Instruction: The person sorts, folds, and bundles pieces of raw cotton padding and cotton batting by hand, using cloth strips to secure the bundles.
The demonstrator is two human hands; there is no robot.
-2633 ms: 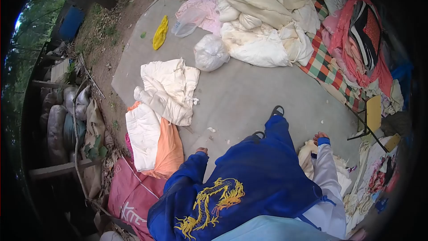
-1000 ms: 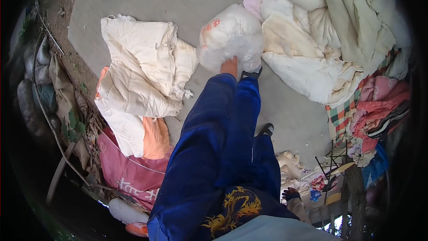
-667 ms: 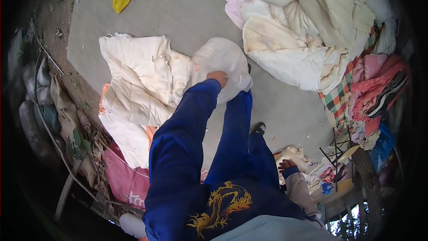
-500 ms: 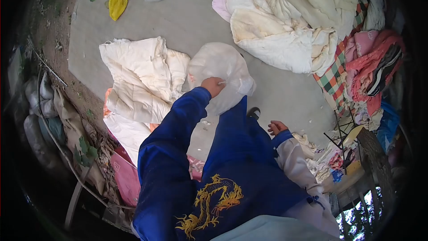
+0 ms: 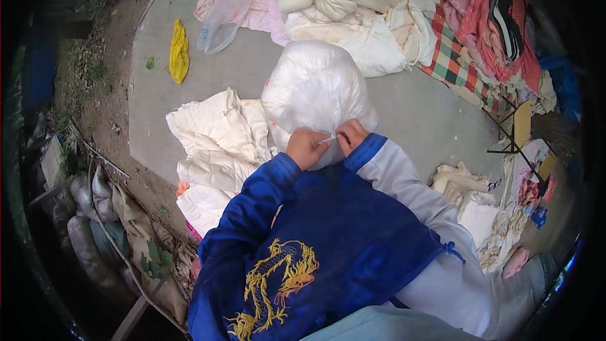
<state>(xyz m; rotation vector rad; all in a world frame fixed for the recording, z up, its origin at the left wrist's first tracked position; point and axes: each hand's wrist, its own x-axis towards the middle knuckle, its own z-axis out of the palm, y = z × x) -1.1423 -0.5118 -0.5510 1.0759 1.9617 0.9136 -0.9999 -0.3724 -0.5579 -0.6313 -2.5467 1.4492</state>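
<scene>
A bulging white plastic bag (image 5: pixel 319 82) rests in front of the person, its gathered top turned toward the body. My left hand (image 5: pixel 307 148) pinches the twisted neck of the bag from the left. Close beside it, my right hand (image 5: pixel 351 136) has its fingers closed on the same gathered plastic, a small gap apart from the left. Folded cream quilted cloth (image 5: pixel 221 142) lies against the bag's left side.
A yellow bag (image 5: pixel 179 53) and a clear plastic bag (image 5: pixel 222 24) lie on the grey ground at the upper left. White quilts (image 5: pixel 360 31), checked cloth (image 5: pixel 456 63) and red cloth (image 5: pixel 483 19) are piled behind. A thin-legged metal frame (image 5: pixel 505 142) stands right.
My right hand has come up from beside the body to the bag's neck, next to my left hand. The bag now appears larger and nearer, and the view has shifted.
</scene>
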